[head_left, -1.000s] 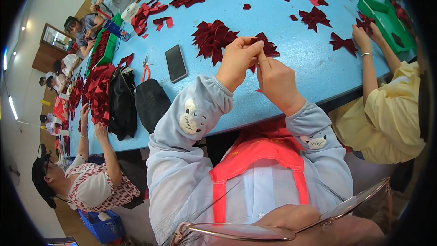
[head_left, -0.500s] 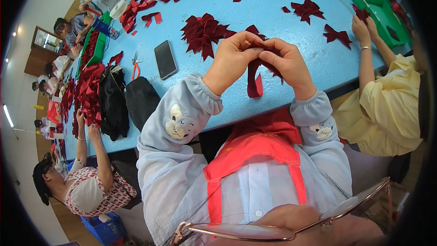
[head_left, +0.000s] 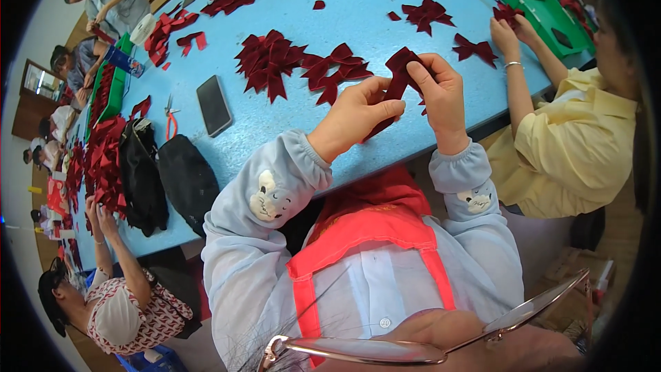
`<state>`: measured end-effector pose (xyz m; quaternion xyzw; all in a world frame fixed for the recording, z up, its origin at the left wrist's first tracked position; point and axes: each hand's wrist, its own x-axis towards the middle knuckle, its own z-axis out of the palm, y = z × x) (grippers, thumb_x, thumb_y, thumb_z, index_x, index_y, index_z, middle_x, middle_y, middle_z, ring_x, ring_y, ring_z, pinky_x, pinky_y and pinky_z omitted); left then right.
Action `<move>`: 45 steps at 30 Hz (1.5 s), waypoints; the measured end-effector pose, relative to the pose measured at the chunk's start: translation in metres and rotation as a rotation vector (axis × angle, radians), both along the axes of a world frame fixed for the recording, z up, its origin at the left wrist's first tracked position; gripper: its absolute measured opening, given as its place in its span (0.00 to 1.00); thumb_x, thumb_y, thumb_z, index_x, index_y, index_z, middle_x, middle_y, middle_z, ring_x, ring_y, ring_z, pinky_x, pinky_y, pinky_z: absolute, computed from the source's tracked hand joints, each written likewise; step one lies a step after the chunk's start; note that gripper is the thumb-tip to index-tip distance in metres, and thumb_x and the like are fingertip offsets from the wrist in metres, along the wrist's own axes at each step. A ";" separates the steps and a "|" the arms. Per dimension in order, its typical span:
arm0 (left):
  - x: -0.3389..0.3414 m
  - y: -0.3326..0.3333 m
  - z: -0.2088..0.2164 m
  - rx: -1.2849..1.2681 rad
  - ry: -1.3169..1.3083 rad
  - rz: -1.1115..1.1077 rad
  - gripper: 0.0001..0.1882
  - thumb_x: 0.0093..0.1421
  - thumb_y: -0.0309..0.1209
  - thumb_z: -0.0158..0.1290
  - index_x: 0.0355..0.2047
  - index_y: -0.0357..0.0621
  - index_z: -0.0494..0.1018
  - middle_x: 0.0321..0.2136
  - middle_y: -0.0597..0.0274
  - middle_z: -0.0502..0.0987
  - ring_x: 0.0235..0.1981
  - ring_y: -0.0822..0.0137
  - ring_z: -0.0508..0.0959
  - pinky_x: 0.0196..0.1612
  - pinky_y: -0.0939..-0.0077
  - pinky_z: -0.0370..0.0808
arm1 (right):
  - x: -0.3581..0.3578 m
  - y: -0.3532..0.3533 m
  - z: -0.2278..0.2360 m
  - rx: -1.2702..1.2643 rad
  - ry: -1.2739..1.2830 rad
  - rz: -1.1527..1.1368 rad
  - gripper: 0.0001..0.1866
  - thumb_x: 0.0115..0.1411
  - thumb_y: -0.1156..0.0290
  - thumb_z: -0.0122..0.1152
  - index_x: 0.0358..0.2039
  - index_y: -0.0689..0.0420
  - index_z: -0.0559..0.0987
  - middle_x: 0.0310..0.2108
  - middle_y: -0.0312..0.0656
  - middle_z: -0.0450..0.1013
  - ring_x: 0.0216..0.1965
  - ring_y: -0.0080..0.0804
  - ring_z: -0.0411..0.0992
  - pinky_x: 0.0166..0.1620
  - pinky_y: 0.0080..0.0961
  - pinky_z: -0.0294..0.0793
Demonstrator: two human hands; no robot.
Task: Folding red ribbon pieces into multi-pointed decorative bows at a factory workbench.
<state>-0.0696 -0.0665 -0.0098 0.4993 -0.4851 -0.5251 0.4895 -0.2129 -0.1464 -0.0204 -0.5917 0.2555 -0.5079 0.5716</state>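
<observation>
Dark red velvet ribbon (head_left: pixel 398 84) is pinched between my two hands above the table's near edge. My left hand (head_left: pixel 354 118) grips its lower part with thumb and fingers, and one end slants down below that hand. At the upper part, the thumb of my right hand (head_left: pixel 442 100) presses the ribbon against the fingers. A folded bend stands up at the top, between the hands. Just beyond my left hand lie several ribbon bows (head_left: pixel 335 72), beside a bigger pile of bows (head_left: pixel 268 63). The fingertips behind the ribbon are partly hidden.
On the blue table (head_left: pixel 275 131), a phone (head_left: pixel 214 106), red-handled snips (head_left: pixel 171 118) and black cloth bundles (head_left: pixel 187 176) lie to the left. A co-worker in yellow (head_left: pixel 575 131) handles a bow at right, near a green tray (head_left: pixel 544 17). Other people sit along the left.
My hands have moved apart, and the ribbon that hung below them is now raised and bent upward between them. The whole view has shifted, uncovering the bows beyond my left hand.
</observation>
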 end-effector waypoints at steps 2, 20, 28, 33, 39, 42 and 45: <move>-0.003 0.000 0.000 0.065 0.053 -0.066 0.14 0.59 0.31 0.51 0.44 0.39 0.69 0.28 0.68 0.73 0.26 0.79 0.72 0.29 0.85 0.69 | -0.005 -0.003 -0.004 -0.016 -0.003 -0.045 0.07 0.57 0.72 0.57 0.31 0.63 0.76 0.26 0.33 0.73 0.27 0.14 0.69 0.27 0.11 0.68; -0.003 -0.015 -0.014 -0.332 -1.036 0.096 0.13 0.54 0.23 0.47 0.35 0.51 0.79 0.32 0.53 0.76 0.30 0.60 0.75 0.33 0.72 0.70 | -0.037 -0.002 -0.014 0.538 -0.158 0.362 0.05 0.57 0.74 0.56 0.33 0.60 0.76 0.24 0.34 0.72 0.14 0.13 0.56 0.16 0.12 0.54; 0.019 -0.027 -0.032 0.211 0.279 -0.125 0.19 0.53 0.22 0.44 0.46 0.39 0.71 0.40 0.58 0.75 0.40 0.68 0.75 0.44 0.74 0.71 | -0.034 0.019 -0.040 0.324 0.208 0.443 0.07 0.55 0.76 0.57 0.35 0.63 0.78 0.30 0.35 0.74 0.29 0.18 0.69 0.33 0.15 0.69; 0.018 -0.021 -0.036 0.242 0.388 -0.036 0.20 0.54 0.20 0.44 0.48 0.36 0.69 0.40 0.56 0.75 0.44 0.65 0.75 0.48 0.73 0.72 | -0.033 0.029 -0.064 0.255 0.424 0.484 0.08 0.54 0.76 0.57 0.35 0.64 0.78 0.30 0.33 0.75 0.32 0.16 0.69 0.36 0.15 0.69; 0.013 -0.021 -0.031 0.238 0.252 0.041 0.18 0.52 0.18 0.46 0.45 0.33 0.70 0.38 0.54 0.75 0.38 0.64 0.77 0.42 0.77 0.74 | -0.031 0.037 -0.074 0.099 0.552 0.486 0.07 0.53 0.76 0.57 0.33 0.62 0.78 0.30 0.35 0.73 0.34 0.21 0.69 0.39 0.18 0.68; 0.014 -0.026 -0.038 0.076 0.099 0.023 0.19 0.51 0.16 0.43 0.44 0.35 0.71 0.37 0.56 0.76 0.38 0.65 0.77 0.42 0.77 0.74 | -0.029 0.037 -0.076 -0.118 0.630 0.495 0.06 0.52 0.76 0.58 0.33 0.61 0.77 0.32 0.37 0.72 0.37 0.25 0.69 0.41 0.20 0.67; 0.018 -0.029 -0.039 0.038 0.057 -0.018 0.22 0.51 0.15 0.42 0.47 0.35 0.69 0.42 0.55 0.74 0.42 0.63 0.75 0.46 0.75 0.73 | -0.026 0.041 -0.075 -0.222 0.547 0.426 0.06 0.51 0.77 0.58 0.32 0.59 0.77 0.36 0.39 0.69 0.40 0.29 0.67 0.43 0.22 0.66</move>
